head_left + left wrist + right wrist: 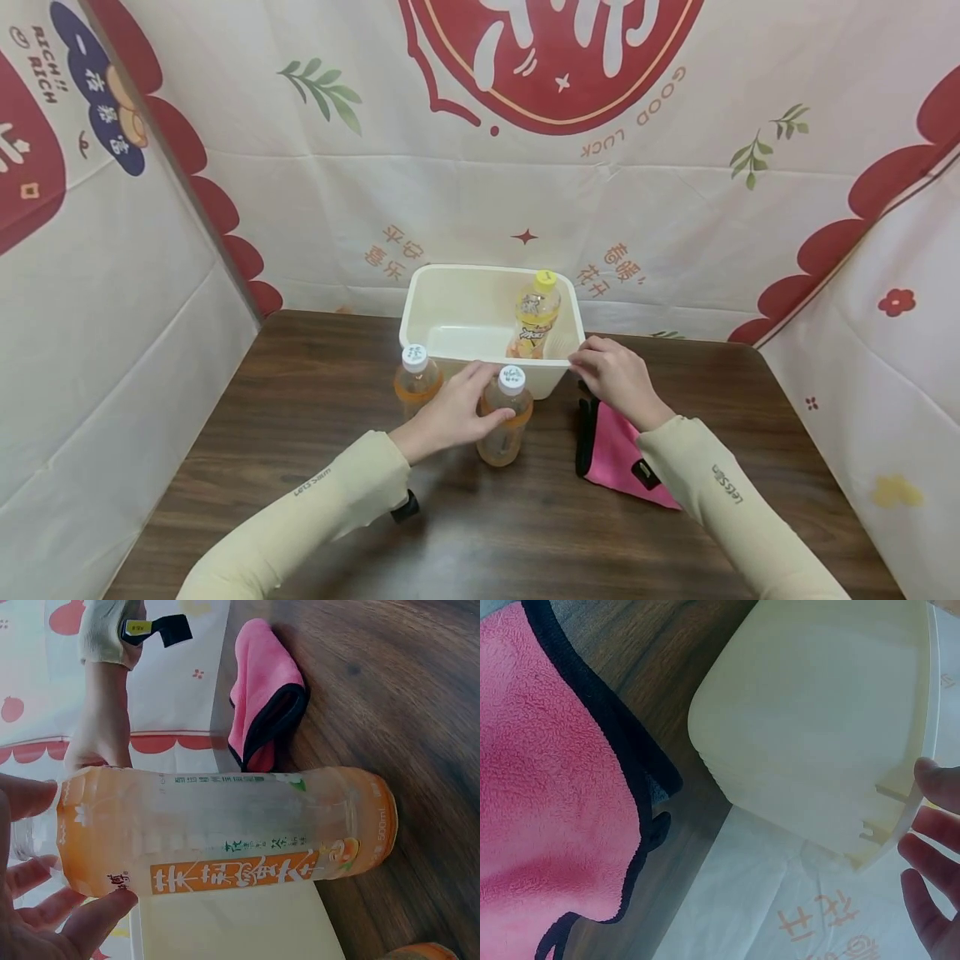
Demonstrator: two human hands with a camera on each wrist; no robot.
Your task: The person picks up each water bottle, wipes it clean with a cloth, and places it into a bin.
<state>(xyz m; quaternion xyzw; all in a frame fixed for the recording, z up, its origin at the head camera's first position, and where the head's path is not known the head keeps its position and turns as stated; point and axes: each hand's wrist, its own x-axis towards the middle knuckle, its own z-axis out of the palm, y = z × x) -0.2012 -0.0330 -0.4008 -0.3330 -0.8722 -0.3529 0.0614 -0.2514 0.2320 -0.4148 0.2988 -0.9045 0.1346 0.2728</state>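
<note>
My left hand [453, 412] is around the upper part of a clear plastic drink bottle [501, 437] with an orange label and white cap. Its thumb lies on one side and the fingers on the other, as the left wrist view also shows on the bottle [240, 825]. That bottle stands upright before a cream plastic bin [551, 382]. With thumb and fingers, my right hand [618, 379] pinches the bin's rim [922, 750] at its near right corner. Inside the bin leans a yellow-capped bottle [536, 312].
Left of the gripped bottle stands another white-capped, orange-labelled bottle [415, 385], partly behind my left hand. A pink cloth with black edging [618, 458] lies under my right forearm. Printed white fabric [480, 200] hangs behind the brown wooden table [315, 375] and along both sides.
</note>
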